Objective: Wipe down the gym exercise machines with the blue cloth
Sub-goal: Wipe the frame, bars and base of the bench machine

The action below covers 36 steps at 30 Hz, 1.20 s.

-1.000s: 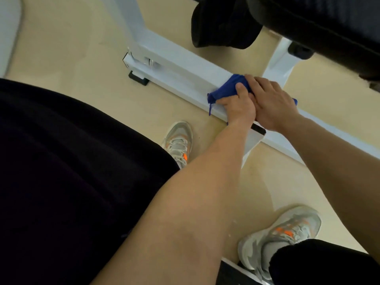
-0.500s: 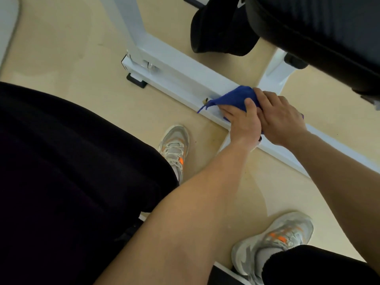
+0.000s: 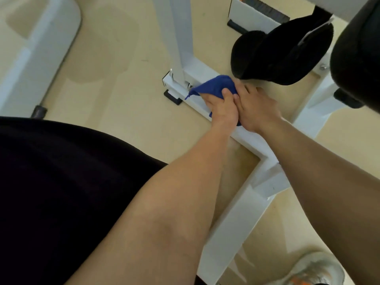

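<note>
Step in hand: wiping the machine's low white base rail (image 3: 249,140), close to its outer end, where the upright post (image 3: 181,38) rises.
Cloth: the blue cloth (image 3: 216,86) sits bunched on top of the rail, just short of the post's foot. One loose corner trails off toward the black rubber foot (image 3: 172,98).
Left hand: the left hand (image 3: 223,109) grips the cloth, thumb laid over the bunch and fingers curled round its near side.
Right hand: the right hand (image 3: 257,110) lies along the rail right against the left, its fingers reaching forward to the cloth's edge. From here I cannot tell whether it pinches the fabric or only presses on it.
Overhead: a black roller pad (image 3: 283,56) hangs just above the right hand's fingertips.
Person: bent low over the rail, one grey shoe (image 3: 316,270) planted on the beige floor (image 3: 123,120).
Progress: I'd judge this rail nearly covered, while the post and the pads look yet to be done.
Next move: it likely calls for working the cloth into the bolted joint at the post's base, then up the post. That is a tight corner, so a re-folded cloth and a lighter grip would help.
</note>
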Tool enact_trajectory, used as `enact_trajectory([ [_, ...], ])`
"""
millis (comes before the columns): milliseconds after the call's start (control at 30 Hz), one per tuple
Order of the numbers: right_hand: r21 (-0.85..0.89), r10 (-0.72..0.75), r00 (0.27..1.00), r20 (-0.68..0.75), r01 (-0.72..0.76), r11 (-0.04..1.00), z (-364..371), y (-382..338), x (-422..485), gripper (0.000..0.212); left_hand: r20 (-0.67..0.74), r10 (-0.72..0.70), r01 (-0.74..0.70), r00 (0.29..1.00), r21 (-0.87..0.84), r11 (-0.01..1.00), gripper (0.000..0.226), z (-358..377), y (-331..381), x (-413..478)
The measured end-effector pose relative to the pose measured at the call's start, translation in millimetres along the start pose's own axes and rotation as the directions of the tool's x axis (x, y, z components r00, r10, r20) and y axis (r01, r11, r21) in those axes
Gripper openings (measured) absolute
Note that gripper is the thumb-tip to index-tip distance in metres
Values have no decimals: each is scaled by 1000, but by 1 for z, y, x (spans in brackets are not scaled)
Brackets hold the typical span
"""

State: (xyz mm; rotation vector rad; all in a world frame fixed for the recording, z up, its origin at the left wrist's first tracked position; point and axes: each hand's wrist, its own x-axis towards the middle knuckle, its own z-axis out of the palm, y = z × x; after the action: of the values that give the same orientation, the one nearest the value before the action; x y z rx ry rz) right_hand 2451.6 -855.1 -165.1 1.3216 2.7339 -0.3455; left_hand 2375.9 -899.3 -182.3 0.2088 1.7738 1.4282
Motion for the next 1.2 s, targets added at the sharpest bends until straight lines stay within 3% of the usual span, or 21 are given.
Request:
enact_trajectory([
  [267, 98, -26, 1000, -16, 27, 995, -6, -38, 49, 47, -68, -66, 67, 995, 11, 998, 76, -28, 36, 44],
  [400, 130, -15, 1000, -11, 16, 991, -8, -32, 30, 51, -4, -41, 41, 999, 152, 988, 72, -40, 36, 29],
  [500, 42, 9, 999, -34, -8, 999, -4, -18, -6, 53, 16, 17, -22, 1000, 325, 945, 64, -40, 28, -4],
  [633, -24, 105, 993, -55, -106, 994, -5, 8, -62, 57, 83, 43, -81, 996, 535, 841, 34, -26, 3, -53],
  [733, -52, 166, 981, -98, -172, 984, -16, 28, -91, 52, 102, 135, -169, 986, 586, 793, 5, -24, 1, -76],
  [867, 37, 171, 985, -29, -170, 985, -36, 22, -107, 32, 177, 208, -273, 962, 645, 714, 5, -39, 12, -105],
  [967, 111, 114, 993, 3, -114, 987, -48, 0, -121, 26, 171, 229, -284, 958, 655, 700, 18, -65, 23, -124],
  [1100, 241, 36, 999, -4, -34, 970, -55, -36, -139, 20, 108, 199, -221, 974, 646, 731, 25, -111, 27, -131],
  [1200, 176, -1, 1000, -26, 6, 984, -44, -52, -145, 19, 52, 132, -137, 990, 603, 786, 36, -126, 14, -123],
])
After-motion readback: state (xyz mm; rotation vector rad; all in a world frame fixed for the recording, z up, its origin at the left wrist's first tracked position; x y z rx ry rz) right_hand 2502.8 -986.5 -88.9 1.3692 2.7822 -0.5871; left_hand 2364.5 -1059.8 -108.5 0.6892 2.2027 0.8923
